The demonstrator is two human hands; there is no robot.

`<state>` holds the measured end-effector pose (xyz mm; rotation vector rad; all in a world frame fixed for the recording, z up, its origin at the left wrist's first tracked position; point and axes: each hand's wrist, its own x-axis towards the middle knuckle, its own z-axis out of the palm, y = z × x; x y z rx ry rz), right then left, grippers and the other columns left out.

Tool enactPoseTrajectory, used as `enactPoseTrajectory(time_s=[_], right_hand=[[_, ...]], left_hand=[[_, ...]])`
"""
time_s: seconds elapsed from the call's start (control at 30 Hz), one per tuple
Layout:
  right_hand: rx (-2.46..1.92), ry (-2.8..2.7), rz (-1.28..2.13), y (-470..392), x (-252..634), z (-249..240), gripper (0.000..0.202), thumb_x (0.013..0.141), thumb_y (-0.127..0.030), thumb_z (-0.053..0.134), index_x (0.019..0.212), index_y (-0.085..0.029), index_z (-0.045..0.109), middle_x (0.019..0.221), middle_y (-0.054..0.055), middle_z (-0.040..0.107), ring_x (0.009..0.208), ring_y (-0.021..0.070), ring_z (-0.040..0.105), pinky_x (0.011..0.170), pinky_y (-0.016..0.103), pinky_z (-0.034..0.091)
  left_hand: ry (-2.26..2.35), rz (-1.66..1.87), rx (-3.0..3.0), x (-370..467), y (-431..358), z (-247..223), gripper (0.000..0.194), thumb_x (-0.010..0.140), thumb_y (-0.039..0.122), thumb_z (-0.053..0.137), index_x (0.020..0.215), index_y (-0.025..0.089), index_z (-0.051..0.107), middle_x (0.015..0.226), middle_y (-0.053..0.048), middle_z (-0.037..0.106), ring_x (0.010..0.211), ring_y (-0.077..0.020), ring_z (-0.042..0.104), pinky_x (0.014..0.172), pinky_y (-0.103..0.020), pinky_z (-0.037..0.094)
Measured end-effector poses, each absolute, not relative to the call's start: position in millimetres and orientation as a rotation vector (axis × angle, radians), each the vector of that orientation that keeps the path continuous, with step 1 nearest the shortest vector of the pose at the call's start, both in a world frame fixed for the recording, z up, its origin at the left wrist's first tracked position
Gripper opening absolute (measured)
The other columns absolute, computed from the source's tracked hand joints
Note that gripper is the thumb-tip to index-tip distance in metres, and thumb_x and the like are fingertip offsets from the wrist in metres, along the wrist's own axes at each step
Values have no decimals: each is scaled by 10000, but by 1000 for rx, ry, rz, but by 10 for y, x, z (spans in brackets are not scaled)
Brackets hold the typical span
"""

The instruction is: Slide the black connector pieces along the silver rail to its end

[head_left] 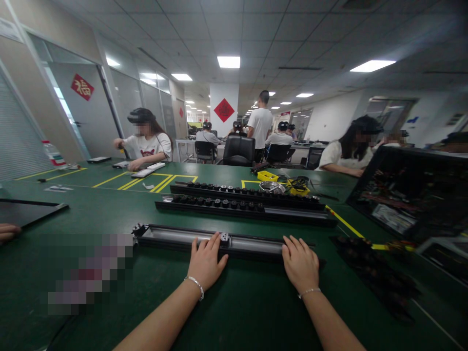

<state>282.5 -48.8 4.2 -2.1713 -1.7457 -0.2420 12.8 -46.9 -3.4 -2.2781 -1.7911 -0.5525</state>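
A long black metal channel (256,242) with a pale inner floor lies crosswise in front of me on the green table. My left hand (207,263) rests over its near wall, fingers stretched forward. Its fingertips are beside a small black-and-silver socket-like piece (224,238) that sits inside the channel. Farther right, my right hand (302,263) lies across the channel near its right end, fingers extended and slightly apart. At the channel's left end is another small dark piece (139,229). Neither hand is wrapped around anything.
Beyond lie two similar channels, the nearer (210,207) and farther (252,191), holding rows of black round pieces. Dark parts (380,278) lie at right, near an open black case (413,190). A yellow bin (267,176) stands behind. A co-worker (146,141) works across the table; another person's hand (8,232) shows at left.
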Motion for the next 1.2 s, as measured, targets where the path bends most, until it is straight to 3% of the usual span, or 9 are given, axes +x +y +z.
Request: enactPoseTrajectory(time_s=[0.53, 0.7, 0.87, 1.2], right_hand=[[-2189, -1737, -224, -489, 2814, 53, 518, 877, -427, 190, 1248, -239, 499, 1300, 22, 488, 1240, 217, 334, 993, 415, 245], [-2217, -1738, -242, -495, 2741, 66, 518, 873, -450, 201, 1248, -255, 501, 1316, 40, 468, 1255, 254, 310, 993, 431, 226], [-2155, -1793, -114, -520, 2518, 124, 530, 864, -500, 209, 1258, -278, 486, 1335, 24, 449, 1277, 268, 274, 997, 440, 214], [-1847, -1870, 67, -475, 1761, 182, 463, 843, -452, 348, 1225, -246, 512, 1277, 29, 513, 1250, 246, 322, 1013, 414, 183]], left_hand=[[-1801, -546, -2298, 291, -484, -32, 532, 816, 473, 362, 1307, 269, 391, 1391, -15, 387, 1086, -274, 447, 1007, -626, 102], [-1798, -498, -2292, 307, -490, -24, 559, 793, 469, 404, 1319, 282, 372, 1404, -25, 366, 1077, -287, 446, 995, -641, 109], [-1802, -501, -2285, 307, -487, -28, 565, 777, 444, 439, 1320, 308, 364, 1396, -19, 378, 1071, -290, 446, 987, -654, 107], [-1844, -478, -2281, 308, -491, -8, 573, 760, 406, 470, 1317, 327, 366, 1392, -19, 384, 1069, -287, 452, 999, -649, 77]])
